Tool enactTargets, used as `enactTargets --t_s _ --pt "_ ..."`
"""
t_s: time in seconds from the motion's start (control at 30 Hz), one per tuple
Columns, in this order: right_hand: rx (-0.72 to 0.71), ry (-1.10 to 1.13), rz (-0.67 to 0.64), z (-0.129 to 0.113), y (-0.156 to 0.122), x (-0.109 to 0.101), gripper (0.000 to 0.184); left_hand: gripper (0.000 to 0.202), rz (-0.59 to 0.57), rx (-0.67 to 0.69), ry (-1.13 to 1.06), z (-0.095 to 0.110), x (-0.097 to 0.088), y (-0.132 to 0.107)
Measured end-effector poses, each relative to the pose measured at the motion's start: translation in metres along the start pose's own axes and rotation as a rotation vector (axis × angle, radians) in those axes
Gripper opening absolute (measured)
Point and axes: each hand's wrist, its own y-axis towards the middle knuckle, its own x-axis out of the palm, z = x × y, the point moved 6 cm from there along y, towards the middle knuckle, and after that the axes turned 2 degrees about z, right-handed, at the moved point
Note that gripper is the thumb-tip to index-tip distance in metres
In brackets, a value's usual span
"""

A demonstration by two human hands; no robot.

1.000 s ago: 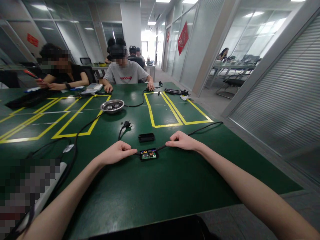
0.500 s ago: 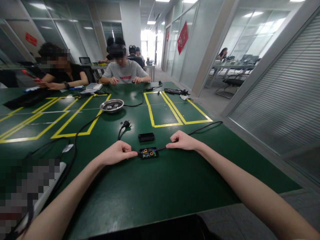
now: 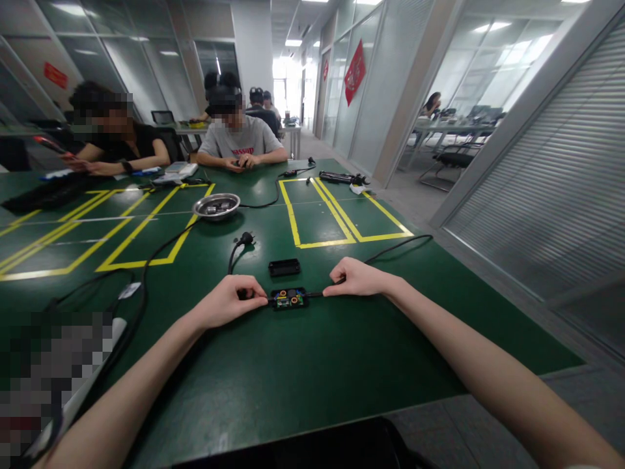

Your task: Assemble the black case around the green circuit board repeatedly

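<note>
In the head view, an open black case with a circuit board (image 3: pixel 290 299) lies on the green table, two copper-coloured coils showing on the board. A black cable runs out of each end of it. My left hand (image 3: pixel 234 301) pinches the cable at the left end, thumb and forefinger close to the case. On the other side my right hand (image 3: pixel 359 278) is closed on the right-hand power cable (image 3: pixel 315 294), a short way from the case. Just behind the board sits a separate black cover (image 3: pixel 284 267), its hollow side up. A black power plug (image 3: pixel 247 239) lies beyond my left hand.
A steel bowl (image 3: pixel 216 206) with metal parts stands further back. Yellow tape (image 3: pixel 326 245) marks rectangles on the table (image 3: pixel 254 384). A folded black tripod-like item (image 3: pixel 343 178) lies at the far edge. Two people sit across the table. A power cable (image 3: pixel 146 280) trails at left.
My left fingers have shifted their pinch slightly and the forefinger is less curled. The case stays on the table. Across from me, a person's hands have come together.
</note>
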Motion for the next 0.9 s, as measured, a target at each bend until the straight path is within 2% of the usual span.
enactTargets --t_s 0.17,0.27,0.33,0.37,0.43,0.5,0.63,0.77,0.9 --pt "-0.022 -0.013 0.098 0.001 0.001 -0.001 0.058 0.026 0.092 0.103 0.191 0.0 -0.003 -0.001" --pt "-0.045 -0.069 0.268 -0.003 0.005 -0.002 0.042 0.03 0.173 0.157 0.354 -0.003 -0.007 -0.001" --pt "-0.099 -0.144 0.4 -0.01 0.007 0.0 0.032 0.041 0.205 0.159 0.427 -0.005 -0.008 -0.001" --pt "-0.136 -0.183 0.442 -0.014 0.008 0.002 0.034 0.051 0.206 0.155 0.455 -0.007 -0.006 0.0" --pt "-0.189 -0.253 0.444 -0.022 0.012 0.01 0.046 0.077 0.179 0.148 0.504 -0.009 0.0 0.001" --pt "-0.191 -0.316 0.381 -0.025 0.015 0.019 0.055 0.088 0.141 0.135 0.545 -0.012 0.007 0.003" --pt "-0.208 -0.355 0.318 -0.029 0.016 0.024 0.049 0.075 0.133 0.136 0.553 -0.013 0.012 0.003" --pt "-0.293 -0.3 0.339 -0.039 0.014 0.023 0.033 0.056 0.163 0.2 0.483 -0.008 0.01 0.0" --pt "-0.318 -0.215 0.397 -0.041 0.011 0.02 0.019 0.042 0.195 0.25 0.41 -0.001 0.007 -0.002"
